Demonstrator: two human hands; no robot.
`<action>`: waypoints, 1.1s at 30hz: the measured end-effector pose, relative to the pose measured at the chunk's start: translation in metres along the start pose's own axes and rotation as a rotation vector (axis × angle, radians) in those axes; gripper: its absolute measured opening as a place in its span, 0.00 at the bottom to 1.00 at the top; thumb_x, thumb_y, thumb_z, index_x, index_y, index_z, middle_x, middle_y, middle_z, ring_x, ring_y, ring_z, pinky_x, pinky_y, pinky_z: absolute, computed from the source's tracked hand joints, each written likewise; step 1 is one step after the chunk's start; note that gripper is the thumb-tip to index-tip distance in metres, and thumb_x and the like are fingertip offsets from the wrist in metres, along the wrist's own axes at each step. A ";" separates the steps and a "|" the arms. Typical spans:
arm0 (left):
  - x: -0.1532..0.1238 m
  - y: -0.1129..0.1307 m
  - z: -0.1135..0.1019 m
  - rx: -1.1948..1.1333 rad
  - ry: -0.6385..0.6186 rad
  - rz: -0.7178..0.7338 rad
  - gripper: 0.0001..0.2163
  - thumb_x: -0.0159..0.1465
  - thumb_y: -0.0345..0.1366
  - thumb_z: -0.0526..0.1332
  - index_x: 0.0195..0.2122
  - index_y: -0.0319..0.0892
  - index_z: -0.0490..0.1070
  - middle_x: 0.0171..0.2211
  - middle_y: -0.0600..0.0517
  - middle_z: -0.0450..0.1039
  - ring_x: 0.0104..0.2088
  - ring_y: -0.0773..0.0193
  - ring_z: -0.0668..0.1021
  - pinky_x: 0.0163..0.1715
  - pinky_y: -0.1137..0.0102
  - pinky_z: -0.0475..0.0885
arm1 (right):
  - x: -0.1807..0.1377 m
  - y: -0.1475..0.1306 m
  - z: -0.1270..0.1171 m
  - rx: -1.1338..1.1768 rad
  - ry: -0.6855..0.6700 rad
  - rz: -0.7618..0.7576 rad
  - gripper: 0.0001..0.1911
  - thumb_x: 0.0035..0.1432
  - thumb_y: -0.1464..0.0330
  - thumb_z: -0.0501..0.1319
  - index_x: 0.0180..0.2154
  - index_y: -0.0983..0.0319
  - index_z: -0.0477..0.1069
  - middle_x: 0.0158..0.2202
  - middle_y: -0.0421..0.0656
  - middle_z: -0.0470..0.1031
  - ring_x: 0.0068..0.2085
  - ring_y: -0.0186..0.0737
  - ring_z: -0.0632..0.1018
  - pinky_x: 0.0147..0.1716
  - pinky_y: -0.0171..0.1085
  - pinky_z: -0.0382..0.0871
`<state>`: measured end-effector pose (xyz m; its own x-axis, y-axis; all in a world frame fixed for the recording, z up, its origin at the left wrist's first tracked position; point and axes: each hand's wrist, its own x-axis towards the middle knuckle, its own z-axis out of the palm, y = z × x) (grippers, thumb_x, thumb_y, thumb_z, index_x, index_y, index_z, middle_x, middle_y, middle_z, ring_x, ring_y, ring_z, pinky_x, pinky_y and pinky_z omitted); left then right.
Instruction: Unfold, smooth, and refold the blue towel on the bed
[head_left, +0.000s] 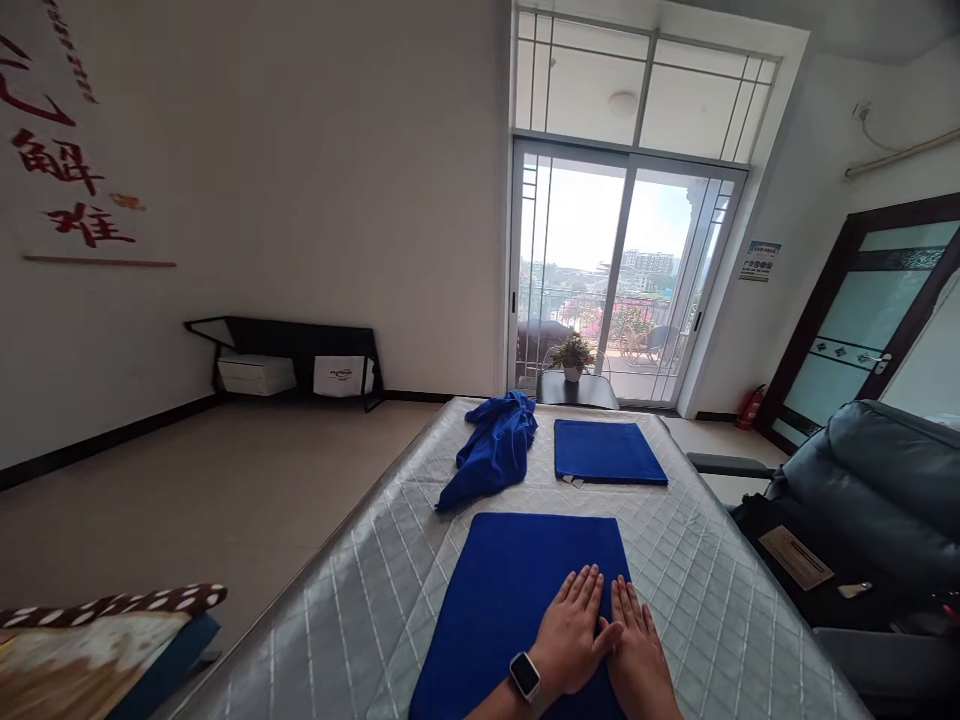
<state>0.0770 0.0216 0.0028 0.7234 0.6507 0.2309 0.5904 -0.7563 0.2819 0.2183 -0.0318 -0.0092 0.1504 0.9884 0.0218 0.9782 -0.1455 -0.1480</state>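
Observation:
A blue fabric piece (510,590) lies flat on the near part of the silver quilted surface, its far edge straight and its corners rounded. My left hand (576,625), with a watch on the wrist, rests palm down on it, fingers stretched out. Beside it my right hand (636,640) lies flat along the fabric's right edge, fingers straight, the thumbs close together. Beyond them sits a second blue fabric piece (609,450), neatly flat, with small pale tags at its near edge. To its left a crumpled blue cloth (499,450) is heaped.
The quilted silver bed or table (360,590) runs away toward glass sliding doors. At its far end stands a potted plant (572,352) on a dark chair or small table. A dark armchair (892,480) is at right; a spotted cushion or fabric (97,640) is at lower left.

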 end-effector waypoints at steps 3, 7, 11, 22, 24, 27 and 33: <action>-0.009 -0.014 0.000 0.020 0.019 -0.044 0.30 0.72 0.51 0.39 0.71 0.40 0.43 0.71 0.46 0.46 0.70 0.56 0.51 0.68 0.57 0.52 | 0.000 -0.001 -0.003 0.009 -0.008 -0.011 0.33 0.67 0.61 0.39 0.68 0.68 0.47 0.71 0.45 0.44 0.71 0.42 0.47 0.68 0.47 0.42; -0.035 -0.044 -0.009 0.072 0.025 -0.116 0.31 0.72 0.52 0.41 0.71 0.42 0.40 0.71 0.46 0.45 0.70 0.55 0.52 0.67 0.54 0.55 | -0.003 -0.004 -0.009 0.028 -0.019 0.004 0.33 0.67 0.59 0.38 0.69 0.68 0.46 0.71 0.44 0.42 0.71 0.42 0.47 0.69 0.47 0.42; -0.073 -0.084 -0.020 0.128 0.035 -0.275 0.32 0.71 0.55 0.41 0.70 0.42 0.39 0.71 0.46 0.44 0.70 0.54 0.52 0.67 0.53 0.55 | -0.003 -0.004 -0.011 0.048 -0.031 0.014 0.33 0.68 0.59 0.37 0.69 0.67 0.45 0.72 0.43 0.42 0.71 0.41 0.45 0.69 0.47 0.41; -0.130 -0.127 -0.021 0.198 0.151 -0.478 0.35 0.70 0.57 0.42 0.70 0.39 0.39 0.71 0.44 0.45 0.70 0.53 0.52 0.67 0.53 0.56 | 0.003 0.001 -0.007 0.005 -0.060 0.000 0.35 0.66 0.57 0.38 0.69 0.67 0.46 0.72 0.43 0.43 0.71 0.43 0.46 0.68 0.48 0.42; -0.128 -0.127 -0.020 0.191 0.158 -0.482 0.36 0.70 0.57 0.42 0.70 0.38 0.40 0.71 0.44 0.45 0.70 0.52 0.53 0.67 0.52 0.56 | 0.013 0.003 -0.013 -0.007 -0.075 -0.027 0.35 0.67 0.57 0.38 0.69 0.68 0.45 0.72 0.44 0.43 0.71 0.42 0.47 0.68 0.47 0.42; -0.127 -0.127 -0.018 0.189 0.165 -0.480 0.35 0.70 0.57 0.43 0.70 0.39 0.41 0.71 0.44 0.45 0.70 0.52 0.53 0.67 0.52 0.55 | 0.038 0.002 -0.025 -0.007 -0.056 -0.053 0.35 0.67 0.57 0.36 0.69 0.68 0.45 0.72 0.44 0.43 0.71 0.41 0.47 0.68 0.47 0.42; -0.128 -0.135 -0.017 0.219 0.126 -0.515 0.37 0.68 0.60 0.41 0.70 0.38 0.46 0.70 0.44 0.47 0.69 0.52 0.55 0.66 0.54 0.57 | 0.080 -0.001 -0.019 -0.006 -0.001 -0.046 0.35 0.68 0.58 0.36 0.69 0.70 0.45 0.72 0.46 0.43 0.71 0.41 0.45 0.68 0.45 0.40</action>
<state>-0.1014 0.0415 -0.0493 0.2820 0.9320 0.2278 0.9255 -0.3268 0.1915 0.2321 0.0468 0.0113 0.1048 0.9941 0.0271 0.9849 -0.1000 -0.1413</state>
